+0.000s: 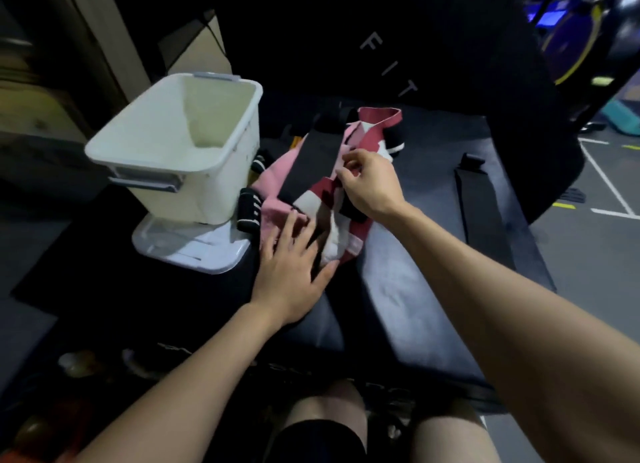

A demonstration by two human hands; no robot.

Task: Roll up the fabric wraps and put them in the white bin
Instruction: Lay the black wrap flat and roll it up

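Right hand [369,185] up on the heap of fabric wraps [311,185], thumb and forefinger pinching an edge of the pile beside a long black strip [311,161]; exactly which layer sits in that pinch, hard to tell. Just below and left of the pinch, left hand [294,272] flat, fingers spread and pressing on the near end of the heap, fingertips blurred. Under both hands, pink, maroon, white and black cloth tangled together, individual wraps impossible to separate by eye. Left of the grip, a rolled black wrap with white stripes [247,213] leaning by the white bin [166,164]; bin tilted, standing on a pale lid [194,251], inside showing only bare walls. Right of the grip, well apart, another black strap [481,206] on the dark padded bench [398,289]. Foreground dim, objects at lower left unreadable.
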